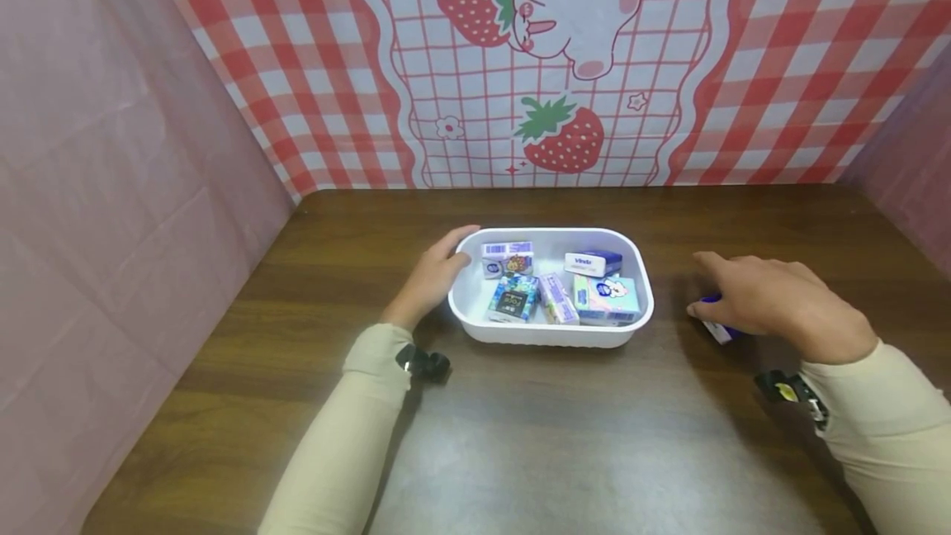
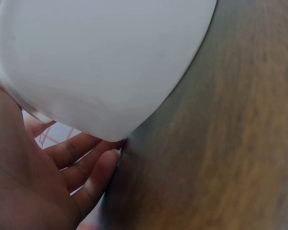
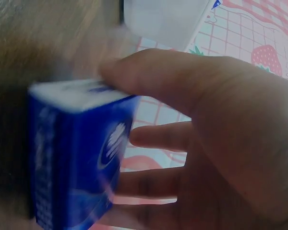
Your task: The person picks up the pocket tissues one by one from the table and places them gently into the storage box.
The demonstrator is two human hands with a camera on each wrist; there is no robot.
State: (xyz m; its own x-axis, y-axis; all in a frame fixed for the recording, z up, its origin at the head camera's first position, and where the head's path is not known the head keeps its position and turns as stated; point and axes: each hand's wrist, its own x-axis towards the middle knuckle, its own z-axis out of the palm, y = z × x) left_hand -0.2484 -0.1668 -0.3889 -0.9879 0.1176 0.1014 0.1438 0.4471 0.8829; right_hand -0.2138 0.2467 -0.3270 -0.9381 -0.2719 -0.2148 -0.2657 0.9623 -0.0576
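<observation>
A white plastic basket (image 1: 550, 337) stands on the table with several small tissue packs in it, among them a blue-and-white Vinda pack (image 1: 587, 263), a dark floral pack (image 1: 514, 298) and a mint-and-pink pack (image 1: 605, 300). My left hand (image 1: 431, 275) holds the basket's left end, thumb over the rim and fingers along the outer wall. To the right of the basket, my right hand (image 1: 780, 300) hovers around a blue tissue pack (image 3: 81, 158) on the table. Its thumb is at the pack's white end, and its extended fingers lie by the far side, partly hidden.
The brown wooden table (image 1: 520, 428) extends around the basket. Behind it hangs a red-and-white checked cloth (image 1: 461, 139) with strawberries. Pale pink cloth (image 1: 111, 188) borders the left side. A strap with a small device (image 1: 422, 362) is on the left wrist.
</observation>
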